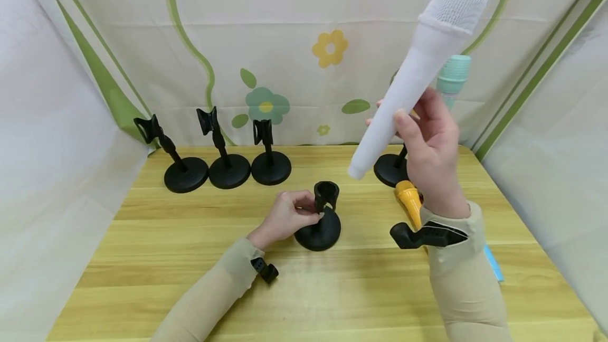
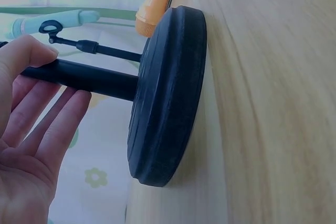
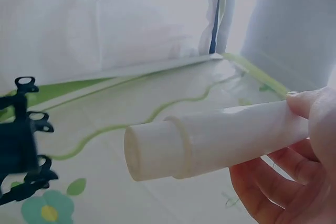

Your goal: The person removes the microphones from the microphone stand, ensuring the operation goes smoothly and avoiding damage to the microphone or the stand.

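Observation:
My right hand (image 1: 434, 152) grips a white microphone (image 1: 408, 83) around its handle and holds it up at a slant, mesh head at the upper right and tail end at the lower left. The right wrist view shows the tail of the microphone (image 3: 210, 140) pointing left, thumb above and fingers below. On the table my left hand (image 1: 290, 215) pinches the post of a black microphone stand (image 1: 319, 234), whose clip faces up. In the left wrist view, thumb and fingers lie around the stand's post (image 2: 89, 77) above its round base (image 2: 170, 98).
Three black stands (image 1: 229, 171) line the table's back left. Behind my right hand another stand (image 1: 390, 170) bears a mint-green microphone (image 1: 453, 75). An orange microphone (image 1: 409, 199) and a light blue object (image 1: 494, 264) lie at the right, partly hidden by my right arm.

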A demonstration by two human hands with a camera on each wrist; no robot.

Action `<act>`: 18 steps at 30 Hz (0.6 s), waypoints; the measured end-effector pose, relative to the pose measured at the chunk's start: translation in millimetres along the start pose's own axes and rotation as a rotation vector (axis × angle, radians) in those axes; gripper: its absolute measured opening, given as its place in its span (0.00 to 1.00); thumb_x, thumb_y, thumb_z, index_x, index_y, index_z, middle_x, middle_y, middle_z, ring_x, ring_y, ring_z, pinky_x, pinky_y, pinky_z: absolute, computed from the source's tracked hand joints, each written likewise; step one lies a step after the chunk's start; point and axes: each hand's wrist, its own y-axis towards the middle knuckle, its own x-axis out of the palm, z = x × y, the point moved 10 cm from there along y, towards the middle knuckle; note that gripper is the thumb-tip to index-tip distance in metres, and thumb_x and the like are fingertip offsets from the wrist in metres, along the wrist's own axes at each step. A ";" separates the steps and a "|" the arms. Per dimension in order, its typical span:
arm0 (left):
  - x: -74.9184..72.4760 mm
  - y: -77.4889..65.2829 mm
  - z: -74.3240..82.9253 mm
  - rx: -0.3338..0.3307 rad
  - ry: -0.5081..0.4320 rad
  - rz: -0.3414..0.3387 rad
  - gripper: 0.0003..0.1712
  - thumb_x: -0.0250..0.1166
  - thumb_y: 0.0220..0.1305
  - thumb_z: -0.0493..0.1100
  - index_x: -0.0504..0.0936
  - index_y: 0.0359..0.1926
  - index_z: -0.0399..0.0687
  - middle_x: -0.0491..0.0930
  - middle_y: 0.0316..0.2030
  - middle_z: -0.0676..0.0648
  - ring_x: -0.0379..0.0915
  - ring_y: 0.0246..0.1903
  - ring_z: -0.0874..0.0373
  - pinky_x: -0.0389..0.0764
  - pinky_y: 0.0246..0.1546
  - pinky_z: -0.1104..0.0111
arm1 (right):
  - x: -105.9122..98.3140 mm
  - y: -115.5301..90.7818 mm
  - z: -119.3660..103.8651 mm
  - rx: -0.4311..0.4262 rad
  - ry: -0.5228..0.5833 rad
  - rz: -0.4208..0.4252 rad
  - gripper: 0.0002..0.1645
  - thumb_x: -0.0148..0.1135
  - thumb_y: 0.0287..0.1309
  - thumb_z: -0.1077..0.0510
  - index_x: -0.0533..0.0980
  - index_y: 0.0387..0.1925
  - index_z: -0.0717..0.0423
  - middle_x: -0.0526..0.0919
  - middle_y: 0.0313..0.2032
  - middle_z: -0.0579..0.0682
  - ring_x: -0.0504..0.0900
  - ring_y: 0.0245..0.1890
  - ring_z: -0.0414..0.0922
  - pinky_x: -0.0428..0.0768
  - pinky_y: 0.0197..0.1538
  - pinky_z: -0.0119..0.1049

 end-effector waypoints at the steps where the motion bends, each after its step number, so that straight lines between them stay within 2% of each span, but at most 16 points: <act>1: 0.1 0.0 0.4 0.000 0.001 0.000 0.10 0.75 0.58 0.31 0.88 0.38 0.47 0.86 0.35 0.53 0.85 0.35 0.60 0.87 0.37 0.65 | -2.7 -2.4 5.1 0.021 -0.011 -0.008 0.20 0.60 0.69 0.67 0.72 0.59 0.71 0.76 0.47 0.67 0.85 0.42 0.58 0.86 0.47 0.47; 6: 0.4 -0.6 0.4 -0.005 -0.004 0.003 0.10 0.75 0.58 0.30 0.88 0.38 0.46 0.86 0.35 0.53 0.85 0.35 0.60 0.88 0.37 0.65 | -16.8 -16.5 32.1 0.132 -0.101 -0.046 0.21 0.59 0.70 0.68 0.73 0.62 0.67 0.80 0.48 0.65 0.86 0.43 0.54 0.86 0.46 0.40; 11: 0.4 -0.4 -0.7 -0.005 -0.010 0.010 0.10 0.75 0.58 0.29 0.88 0.39 0.45 0.87 0.35 0.53 0.85 0.35 0.60 0.88 0.36 0.65 | -33.1 -33.3 56.2 0.235 -0.213 -0.059 0.24 0.60 0.68 0.71 0.74 0.64 0.64 0.84 0.48 0.60 0.84 0.44 0.50 0.85 0.41 0.33; 15: 0.3 -0.2 -0.6 -0.002 -0.016 0.011 0.09 0.75 0.57 0.29 0.88 0.39 0.41 0.87 0.35 0.53 0.85 0.35 0.59 0.88 0.37 0.65 | -47.9 -49.1 74.4 0.331 -0.278 -0.065 0.27 0.60 0.66 0.74 0.73 0.66 0.63 0.85 0.47 0.54 0.85 0.42 0.47 0.85 0.39 0.31; 18: 0.2 -0.5 -0.6 -0.005 -0.015 0.009 0.09 0.75 0.58 0.29 0.88 0.40 0.38 0.87 0.35 0.52 0.85 0.36 0.59 0.88 0.37 0.65 | -56.7 -63.2 87.5 0.403 -0.326 -0.107 0.27 0.60 0.67 0.73 0.71 0.66 0.63 0.86 0.46 0.50 0.86 0.41 0.45 0.86 0.40 0.32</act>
